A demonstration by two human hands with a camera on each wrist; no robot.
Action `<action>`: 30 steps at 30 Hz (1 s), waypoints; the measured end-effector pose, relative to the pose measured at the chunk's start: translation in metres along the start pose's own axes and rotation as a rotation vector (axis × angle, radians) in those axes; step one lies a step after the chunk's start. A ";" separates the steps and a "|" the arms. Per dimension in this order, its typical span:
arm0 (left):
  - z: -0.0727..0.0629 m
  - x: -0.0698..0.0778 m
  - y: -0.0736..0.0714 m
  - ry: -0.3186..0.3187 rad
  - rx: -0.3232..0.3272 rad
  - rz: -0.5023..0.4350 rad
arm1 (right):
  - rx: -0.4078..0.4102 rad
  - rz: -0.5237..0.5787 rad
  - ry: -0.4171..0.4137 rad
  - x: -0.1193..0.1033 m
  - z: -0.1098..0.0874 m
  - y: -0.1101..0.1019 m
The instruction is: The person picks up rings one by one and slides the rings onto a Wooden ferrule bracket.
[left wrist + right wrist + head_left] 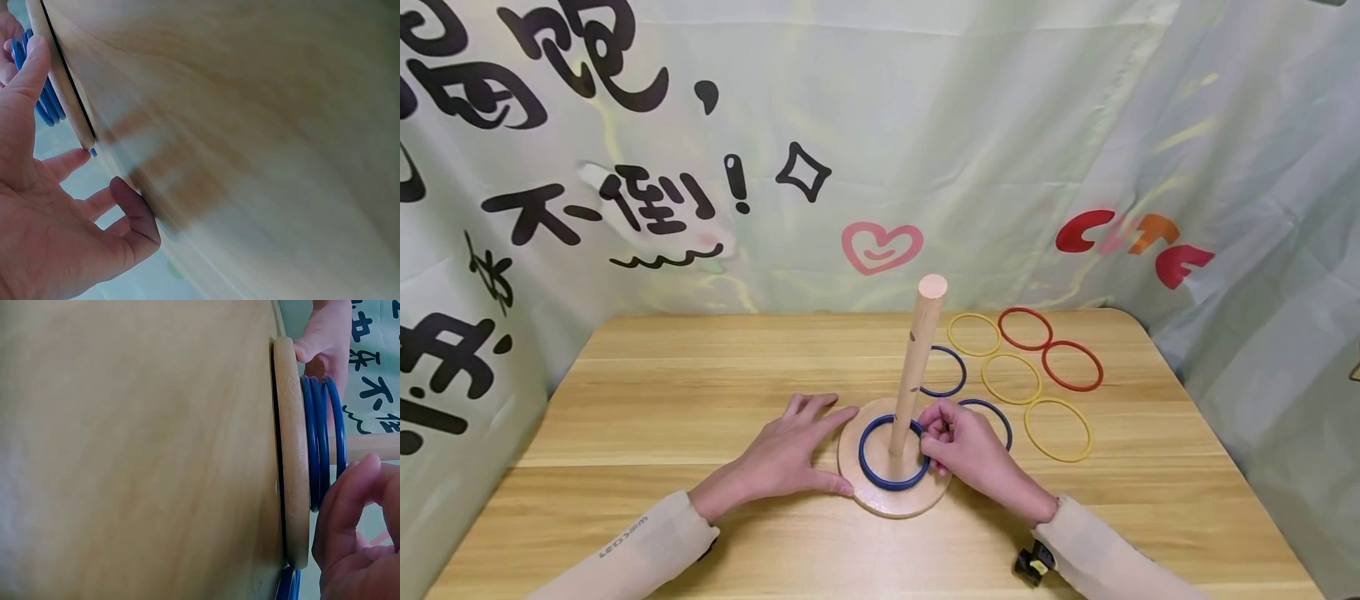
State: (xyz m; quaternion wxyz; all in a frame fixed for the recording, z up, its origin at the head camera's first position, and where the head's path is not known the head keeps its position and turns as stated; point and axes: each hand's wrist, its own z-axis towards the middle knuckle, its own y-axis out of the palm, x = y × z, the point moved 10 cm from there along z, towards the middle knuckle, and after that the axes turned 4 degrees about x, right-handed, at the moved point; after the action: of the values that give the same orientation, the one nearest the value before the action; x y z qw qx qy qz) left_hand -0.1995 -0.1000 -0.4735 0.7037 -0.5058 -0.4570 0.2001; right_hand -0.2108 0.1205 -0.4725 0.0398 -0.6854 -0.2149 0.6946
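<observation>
A round wooden base [895, 503] carries an upright wooden post [916, 358]. Around the post are blue rings; in the right wrist view two lower rings [314, 456] lie stacked near the base, and an upper ring [340, 425] sits slightly apart from them, tilted. My right hand [970, 447] pinches that upper blue ring at its right side, its fingertips partly hiding it. On the base's left edge rest the thumb and index finger of my left hand [784, 458], spread and fairly straight, with the other fingers extended past the rim.
Right of the post, two more blue rings [964, 375] lie on the wooden table [700, 367], one partly behind my right hand. Beyond them are three yellow rings [1039, 383] and two red rings [1102, 375]. A printed curtain [1000, 125] hangs behind the table.
</observation>
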 end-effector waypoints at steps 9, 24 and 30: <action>0.000 0.001 -0.001 0.007 0.003 0.003 | 0.051 0.013 0.047 0.005 -0.004 -0.011; 0.001 0.002 -0.001 0.004 0.000 0.009 | 0.225 -0.278 0.056 0.028 -0.011 -0.096; 0.001 0.002 -0.001 0.001 -0.003 0.007 | 0.229 -0.461 0.069 0.037 -0.008 -0.115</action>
State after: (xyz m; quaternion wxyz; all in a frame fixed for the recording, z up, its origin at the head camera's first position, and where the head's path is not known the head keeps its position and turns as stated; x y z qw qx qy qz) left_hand -0.1992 -0.0984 -0.4714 0.7026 -0.5086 -0.4551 0.2015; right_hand -0.2331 0.2398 -0.4663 0.2815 -0.6326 -0.2840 0.6632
